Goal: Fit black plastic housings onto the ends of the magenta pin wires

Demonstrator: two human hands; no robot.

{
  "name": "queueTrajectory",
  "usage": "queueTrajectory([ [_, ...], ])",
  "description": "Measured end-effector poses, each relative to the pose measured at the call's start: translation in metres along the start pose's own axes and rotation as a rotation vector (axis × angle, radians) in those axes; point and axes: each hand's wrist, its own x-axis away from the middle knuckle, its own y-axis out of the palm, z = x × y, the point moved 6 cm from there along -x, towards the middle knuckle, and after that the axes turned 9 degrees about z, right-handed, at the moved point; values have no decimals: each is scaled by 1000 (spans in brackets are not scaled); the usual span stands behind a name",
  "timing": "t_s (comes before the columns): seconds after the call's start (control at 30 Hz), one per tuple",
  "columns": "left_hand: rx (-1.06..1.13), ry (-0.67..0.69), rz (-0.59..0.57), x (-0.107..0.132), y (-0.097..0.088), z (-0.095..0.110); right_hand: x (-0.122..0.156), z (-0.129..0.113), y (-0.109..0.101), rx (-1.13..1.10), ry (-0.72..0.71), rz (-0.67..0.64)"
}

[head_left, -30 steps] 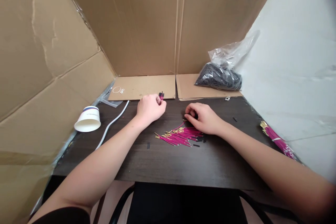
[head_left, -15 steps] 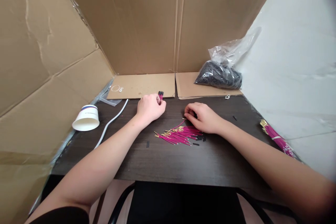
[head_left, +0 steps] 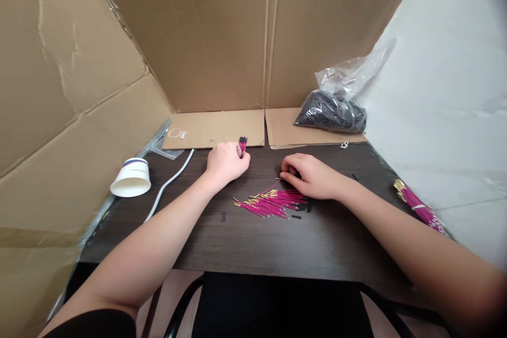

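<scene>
My left hand (head_left: 226, 162) is closed around a small bunch of magenta wires (head_left: 243, 144) whose black-sleeved ends stick up past the fingers. My right hand (head_left: 311, 175) hovers over the far right edge of a pile of loose magenta wires (head_left: 273, 204), its fingers curled together. Whatever those fingers pinch, if anything, is hidden. One wire's gold tip lies just beside its fingertips. Gold terminals show at the pile's left side. Short black sleeves (head_left: 304, 207) lie at the pile's right end.
A paper cup (head_left: 130, 179) lies tipped at the left, with a white cable (head_left: 168, 182) beside it. Cardboard sheets (head_left: 214, 124) line the back. A clear bag of black pieces (head_left: 332, 112) sits back right. A tied wire bundle (head_left: 420, 208) rests at the right edge.
My right hand has shifted slightly right, away from the nearby wire's gold tip. My left hand stays in place with its bunch.
</scene>
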Motion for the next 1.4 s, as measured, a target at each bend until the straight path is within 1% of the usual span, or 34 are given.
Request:
queueTrajectory([
  [0.13,10,1,4,0,-1,0,2,5,-9,-2,-20,-103],
  [0.23,29,11,37,1,-4,3,2,7,-13,10,-32,-151],
  [0.3,84,52,64,4,-6,9,2,7,-13,8,-40,-165],
  [0.37,192,148,66,10,-7,21,2,6,-11,0,-46,-169],
  [0.43,337,272,10,20,-4,34,2,6,-9,-3,-46,-169],
  [0.5,438,385,-103,32,1,46,1,6,-8,13,-37,-169],
  [0.57,483,458,-224,41,8,54,1,6,-7,42,-19,-166],
  [0.67,550,467,-342,48,14,57,1,5,-6,72,-3,-157],
  [0.83,624,455,-424,51,14,58,0,5,-6,57,-7,-146],
  [0.93,622,458,-438,51,15,58,0,6,-6,57,0,-138],
  [1.1,633,439,-429,50,16,58,0,7,-2,93,-9,-139],
  [1.17,645,486,-402,53,12,62,0,8,-1,126,-13,-131],
  [1.23,645,570,-375,60,5,70,1,8,1,163,-20,-125],
  [1.3,617,655,-377,70,1,77,1,9,3,179,-21,-114],
  [1.4,573,739,-370,84,0,86,0,11,3,149,-3,-61],
])
